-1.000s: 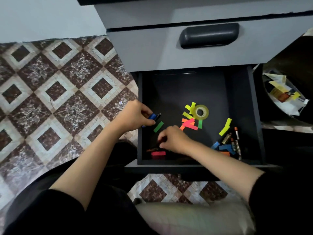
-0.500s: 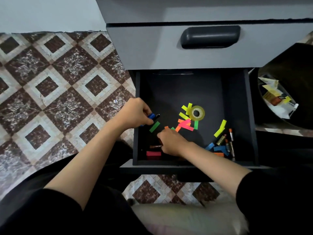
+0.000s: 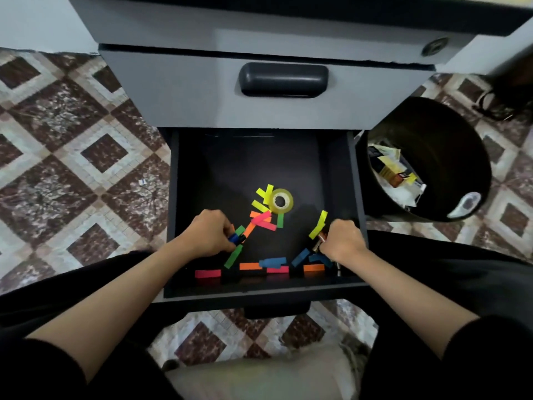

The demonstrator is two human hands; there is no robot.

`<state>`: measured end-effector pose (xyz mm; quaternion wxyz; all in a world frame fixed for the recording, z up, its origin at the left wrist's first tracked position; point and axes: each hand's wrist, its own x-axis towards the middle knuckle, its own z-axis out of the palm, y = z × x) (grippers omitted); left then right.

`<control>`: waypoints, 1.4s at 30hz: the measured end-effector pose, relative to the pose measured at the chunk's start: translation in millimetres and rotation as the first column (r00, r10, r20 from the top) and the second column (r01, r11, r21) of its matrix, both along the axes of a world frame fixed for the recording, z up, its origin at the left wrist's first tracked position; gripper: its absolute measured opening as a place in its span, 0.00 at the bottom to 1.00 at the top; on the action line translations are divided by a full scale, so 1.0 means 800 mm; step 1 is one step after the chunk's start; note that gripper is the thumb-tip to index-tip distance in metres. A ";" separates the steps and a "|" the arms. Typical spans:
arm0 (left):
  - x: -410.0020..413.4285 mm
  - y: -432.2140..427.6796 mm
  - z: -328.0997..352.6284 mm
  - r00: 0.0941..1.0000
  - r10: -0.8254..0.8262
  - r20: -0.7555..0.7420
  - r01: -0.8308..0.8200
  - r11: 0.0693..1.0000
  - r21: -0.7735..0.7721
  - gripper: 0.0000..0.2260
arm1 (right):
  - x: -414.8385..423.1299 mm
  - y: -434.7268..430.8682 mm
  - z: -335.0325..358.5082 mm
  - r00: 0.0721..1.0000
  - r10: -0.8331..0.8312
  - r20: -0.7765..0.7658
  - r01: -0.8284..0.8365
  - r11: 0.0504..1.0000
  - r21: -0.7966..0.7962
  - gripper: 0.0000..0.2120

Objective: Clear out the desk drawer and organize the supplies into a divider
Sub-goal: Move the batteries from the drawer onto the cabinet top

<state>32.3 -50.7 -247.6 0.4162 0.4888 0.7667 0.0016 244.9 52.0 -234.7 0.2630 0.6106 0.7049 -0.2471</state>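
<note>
Where the lower drawer [image 3: 245, 163] stands pulled out beneath the desk's closed upper drawer [image 3: 202, 90], its contents lie on a dark floor, gathered toward the near half.

- Tape roll [image 3: 281, 201]: yellowish and lying flat at mid-drawer, with yellow strips [image 3: 266, 194] touching its left side.
- Paper strips: pink and orange ones overlap just near the roll. A green strip [image 3: 233, 256], an orange strip [image 3: 250, 266], a blue strip [image 3: 272, 261] and a pink strip [image 3: 207, 273] lie along the near wall. More blue and orange pieces sit at the near right, partly hidden by the right wrist.
- Left hand [image 3: 207, 235]: inside the drawer at the left, fingers curled round a small blue-and-black object [image 3: 235, 239]. Most of the object is covered, so its kind cannot be told.
- Right hand [image 3: 343, 241]: at the right wall, fingers curled onto small cylindrical items [image 3: 318, 243] — an orange tip and a metallic glint show, but how many there are cannot be made out. A bent yellow strip [image 3: 318, 225] lies just left of the knuckles.
- Waste bin [image 3: 450, 145]: black, on the tiled floor [image 3: 72, 168] right of the drawer. It holds crumpled wrappers [image 3: 395, 171] whose print is too small to read.
- Both forearms are bare, with black sleeves cut off by the frame's near edge.
</note>
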 end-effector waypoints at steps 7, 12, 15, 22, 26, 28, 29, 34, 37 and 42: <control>0.001 0.005 -0.008 1.000 -0.004 0.030 0.004 1.000 -0.008 0.12 | 0.007 -0.008 -0.018 0.993 0.077 0.091 -0.079 0.997 0.013 0.11; 0.002 0.004 -0.008 0.999 -0.028 0.023 0.028 0.999 -0.015 0.11 | 0.007 -0.007 -0.028 0.987 0.106 0.121 -0.111 0.993 0.041 0.13; 0.003 0.004 -0.008 0.999 -0.023 0.029 0.024 1.000 -0.008 0.11 | 0.007 -0.009 -0.030 0.984 0.130 0.123 -0.136 0.990 0.038 0.13; 0.002 0.002 -0.012 0.998 -0.030 0.053 0.031 0.999 -0.021 0.09 | 0.003 -0.008 -0.031 0.974 0.224 0.045 -0.224 0.975 -0.003 0.12; 0.003 0.002 -0.013 0.997 -0.024 0.073 0.026 0.999 -0.028 0.09 | 0.001 -0.009 -0.032 0.990 0.131 0.046 -0.132 0.991 0.010 0.11; 0.004 0.002 -0.014 0.996 -0.015 0.090 0.018 1.000 -0.024 0.10 | 0.000 -0.012 -0.033 0.993 0.106 0.053 -0.107 0.994 0.014 0.10; 0.003 0.003 -0.014 0.994 -0.001 0.106 0.003 1.000 -0.016 0.11 | 0.001 -0.012 -0.034 0.994 0.094 0.050 -0.095 0.995 0.009 0.10; 0.006 0.006 -0.010 0.947 0.154 0.282 -0.150 0.988 -0.033 0.10 | -0.005 -0.001 -0.028 0.999 -0.026 -0.039 0.025 0.999 -0.036 0.06; 0.007 0.007 0.005 0.866 0.260 0.426 -0.265 0.963 -0.049 0.03 | -0.018 0.007 -0.018 0.956 -0.223 -0.190 0.187 0.963 -0.193 0.04; 0.004 0.009 0.056 0.742 0.366 0.562 -0.453 0.891 0.018 0.02 | -0.038 0.016 0.043 0.710 -0.584 -0.393 0.313 0.763 -0.566 0.09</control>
